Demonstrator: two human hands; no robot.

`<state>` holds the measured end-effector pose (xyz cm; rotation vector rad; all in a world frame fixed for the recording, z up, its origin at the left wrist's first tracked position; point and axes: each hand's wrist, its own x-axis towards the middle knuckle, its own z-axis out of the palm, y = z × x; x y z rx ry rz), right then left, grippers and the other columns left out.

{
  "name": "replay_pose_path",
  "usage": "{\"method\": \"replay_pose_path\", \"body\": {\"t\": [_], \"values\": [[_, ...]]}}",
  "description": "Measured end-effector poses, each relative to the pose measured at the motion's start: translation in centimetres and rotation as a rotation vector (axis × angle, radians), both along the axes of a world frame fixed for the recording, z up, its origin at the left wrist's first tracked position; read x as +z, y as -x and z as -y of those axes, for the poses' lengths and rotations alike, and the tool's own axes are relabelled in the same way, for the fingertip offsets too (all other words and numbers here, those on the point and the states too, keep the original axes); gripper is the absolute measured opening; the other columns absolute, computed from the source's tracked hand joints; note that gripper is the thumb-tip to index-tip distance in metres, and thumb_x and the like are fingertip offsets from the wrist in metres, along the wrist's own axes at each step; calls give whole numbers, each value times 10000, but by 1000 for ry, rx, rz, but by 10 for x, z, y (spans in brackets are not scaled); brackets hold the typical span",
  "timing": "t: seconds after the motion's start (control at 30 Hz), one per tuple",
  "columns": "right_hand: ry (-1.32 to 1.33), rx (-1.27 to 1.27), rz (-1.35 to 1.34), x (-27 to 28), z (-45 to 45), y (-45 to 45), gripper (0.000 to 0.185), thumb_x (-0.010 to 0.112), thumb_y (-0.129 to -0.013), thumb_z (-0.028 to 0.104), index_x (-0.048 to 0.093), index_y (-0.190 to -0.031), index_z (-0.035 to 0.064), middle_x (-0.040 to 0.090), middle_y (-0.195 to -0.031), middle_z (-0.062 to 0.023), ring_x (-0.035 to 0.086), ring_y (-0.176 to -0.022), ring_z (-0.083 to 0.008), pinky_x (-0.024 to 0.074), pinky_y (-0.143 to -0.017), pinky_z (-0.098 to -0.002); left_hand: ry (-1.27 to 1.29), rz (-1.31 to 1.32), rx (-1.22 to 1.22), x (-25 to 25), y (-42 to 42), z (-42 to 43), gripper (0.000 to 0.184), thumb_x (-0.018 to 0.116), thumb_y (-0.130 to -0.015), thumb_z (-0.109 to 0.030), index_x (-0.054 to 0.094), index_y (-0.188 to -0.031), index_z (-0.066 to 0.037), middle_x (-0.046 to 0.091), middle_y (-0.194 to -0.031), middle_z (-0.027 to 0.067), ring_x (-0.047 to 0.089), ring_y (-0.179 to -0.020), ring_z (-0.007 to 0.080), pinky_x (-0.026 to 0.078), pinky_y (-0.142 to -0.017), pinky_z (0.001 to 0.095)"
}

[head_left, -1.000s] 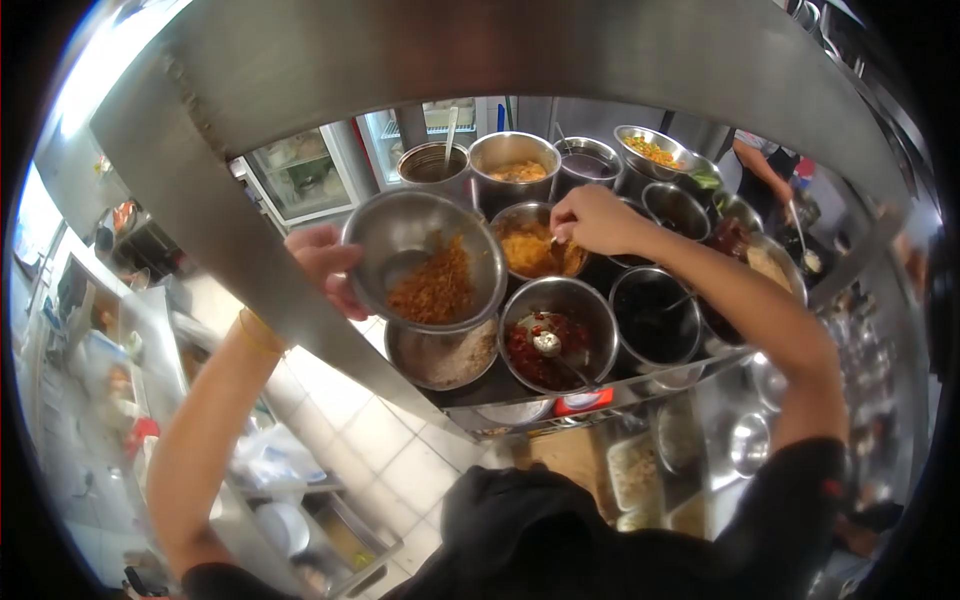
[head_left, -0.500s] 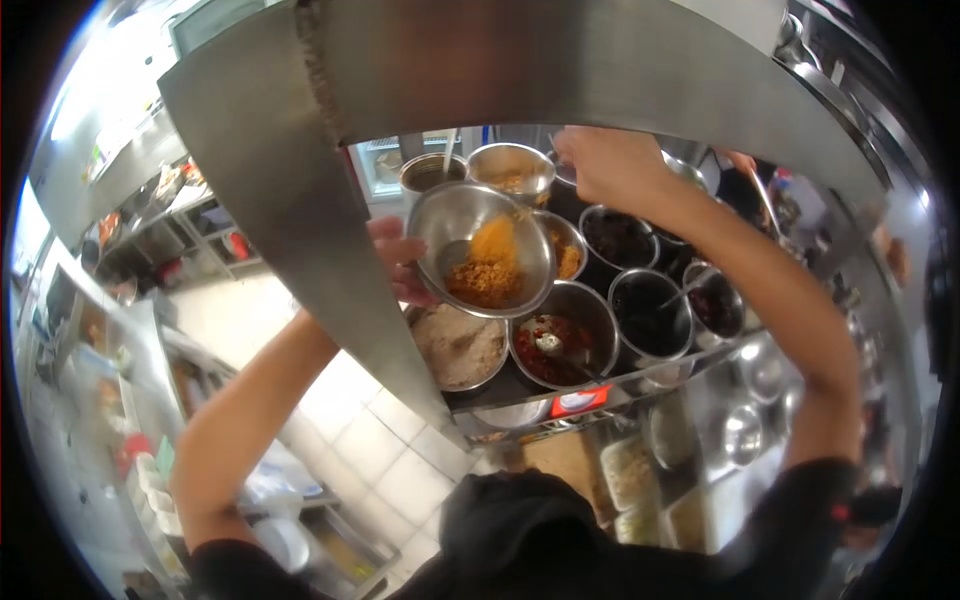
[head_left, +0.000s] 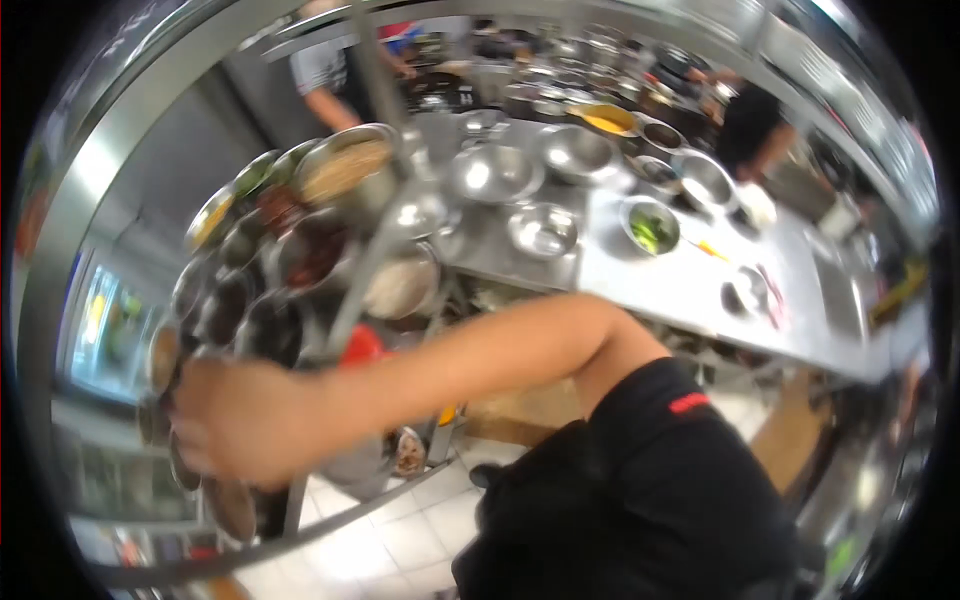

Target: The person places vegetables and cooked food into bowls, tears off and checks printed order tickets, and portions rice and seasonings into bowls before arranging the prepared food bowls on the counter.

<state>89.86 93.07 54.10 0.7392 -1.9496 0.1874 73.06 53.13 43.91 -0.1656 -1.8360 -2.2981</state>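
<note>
My right hand [head_left: 245, 425] reaches far to the left, over the near end of a group of metal pots. It is blurred by motion, but its fingers look curled in; anything in them is hidden. Close to it are a dark-filled pot [head_left: 272, 328] and a brownish round container [head_left: 230, 508]. Farther along stand a pot of dark red sauce [head_left: 312, 250], a pot with a pale filling [head_left: 398, 285] and a large pot of tan food [head_left: 345, 172]. My left hand is out of view, and so is the metal bowl with orange powder.
A metal counter [head_left: 660, 290] holds shiny bowls [head_left: 545, 230] and a bowl of green leaves [head_left: 650, 228]. A metal frame post [head_left: 375, 265] rises beside the pots. One person [head_left: 335, 80] stands at the far left, another [head_left: 755, 130] behind the counter.
My view has swung right, bringing the counter and two people into sight. My left hand and the bowl of orange powder have left view. My right arm now stretches left across the picture.
</note>
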Motion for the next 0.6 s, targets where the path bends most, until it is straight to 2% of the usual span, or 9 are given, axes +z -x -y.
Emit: {"method": "replay_pose_path", "body": {"t": [0.07, 0.13, 0.2, 0.3, 0.37, 0.4, 0.47, 0.5, 0.6], "values": [[184, 17, 77, -57, -4, -57, 165, 540, -604, 217, 511, -680, 73, 488, -690, -77, 495, -729, -259, 403, -675, -379, 139, 53, 33, -42, -54, -53, 339, 498, -835, -152, 469, -1137, -3, 511, -1108, 110, 537, -918, 205, 442, -786, 319], [278, -54, 618, -116, -27, -132, 119, 561, -619, 136, 502, -695, 67, 524, -717, -89, 531, -736, -259, 429, -631, -376, 259, 149, -52, -92, -115, -100, 348, 505, -830, -156, 469, -1139, -1, 522, -1090, 105, 538, -907, 199, 438, -774, 305], [585, -50, 822, -209, -60, -192, 86, 571, -642, 132, 542, -648, 51, 534, -634, -137, 545, -648, -336, 422, -546, -421, 392, 291, -272, -142, -184, -148, 358, 512, -825, -161, 469, -1141, 1, 533, -1072, 99, 538, -896, 192, 434, -761, 291], [1018, -308, 956, -252, -112, -341, 184, 582, -744, 177, 543, -623, 43, 520, -591, -154, 524, -585, -345, 413, -540, -427, 582, 378, -751, -192, -279, -225, 372, 522, -818, -168, 468, -1144, 3, 549, -1044, 90, 540, -879, 183, 428, -742, 269], [1166, -527, 803, -231, -157, -444, 189, 594, -751, 181, 557, -630, 41, 523, -586, -160, 527, -580, -337, 422, -560, -426, 607, 305, -1077, -204, -336, -306, 382, 529, -814, -172, 468, -1146, 5, 560, -1026, 84, 541, -868, 177, 425, -729, 255], [1014, -716, 795, -231, -185, -494, 100, 599, -731, 152, 599, -751, 54, 537, -614, -159, 531, -595, -344, 434, -591, -421, 548, 287, -1190, -202, -368, -361, 387, 532, -811, -175, 467, -1147, 6, 566, -1017, 81, 541, -863, 174, 423, -723, 248], [768, -1046, 681, -184, -222, -594, 373, 554, -622, -13, 563, -992, 43, 573, -868, -131, 543, -809, -320, 439, -678, -392, 391, 444, -1302, -169, -465, -495, 393, 531, -812, -120, 440, -1182, -27, 572, -989, 44, 548, -816, 111, 453, -619, 234], [662, -1189, 637, -144, -236, -637, 380, 531, -588, -59, 570, -957, 24, 567, -930, -111, 535, -881, -296, 433, -728, -372, 360, 501, -1466, -157, -505, -562, 334, 492, -792, -21, 473, -1125, -44, 567, -899, 62, 546, -645, 114, 477, -476, 233], [579, -1459, 360, -42, -241, -741, 208, 595, -637, -8, 594, -840, 39, 593, -825, -82, 557, -804, -264, 426, -733, -354, 385, 336, -1781, -157, -626, -708, 252, 502, -756, -20, 515, -1008, -12, 606, -856, 97, 603, -629, 165, 508, -466, 269]]}}
